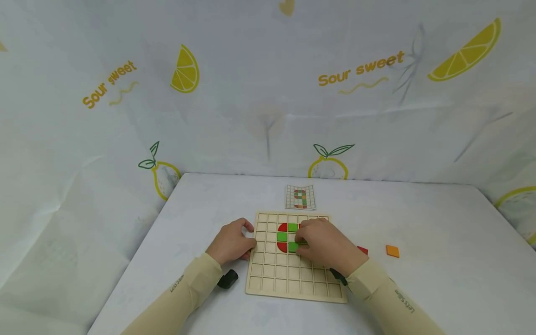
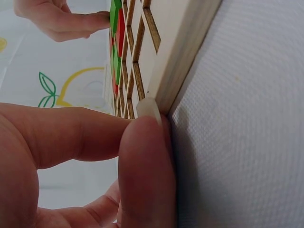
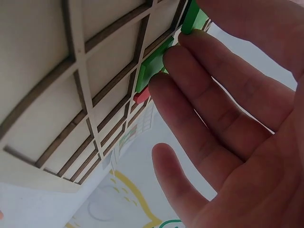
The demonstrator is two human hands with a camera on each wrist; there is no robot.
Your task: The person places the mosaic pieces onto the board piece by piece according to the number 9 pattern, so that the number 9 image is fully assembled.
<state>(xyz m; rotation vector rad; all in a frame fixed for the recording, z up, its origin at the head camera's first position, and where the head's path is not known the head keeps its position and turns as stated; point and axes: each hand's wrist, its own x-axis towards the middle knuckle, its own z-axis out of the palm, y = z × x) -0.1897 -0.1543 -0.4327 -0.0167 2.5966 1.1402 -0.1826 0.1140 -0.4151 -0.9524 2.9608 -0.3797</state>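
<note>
A pale wooden grid board [image 1: 289,279] lies on the table, with red quarter-round tiles [image 1: 282,247] and square green tiles [image 1: 282,237] in its upper middle cells. My left hand [image 1: 231,239] rests at the board's left side. In the left wrist view its thumb [image 2: 146,166] touches the board's edge, and the index finger is bent toward it. My right hand [image 1: 328,242] is over the board, thumb and fingertips gathered at a green tile [image 3: 190,18]. Another green tile [image 3: 154,64] stands tilted near its other fingertips. The hand covers part of the pattern.
A printed pattern card [image 1: 300,197] lies behind the board. To the right are an orange square tile [image 1: 392,251] and a red tile [image 1: 363,250] partly behind my right wrist. A black object [image 1: 228,279] is beside my left wrist. A lemon-print cloth [image 1: 251,93] hangs behind.
</note>
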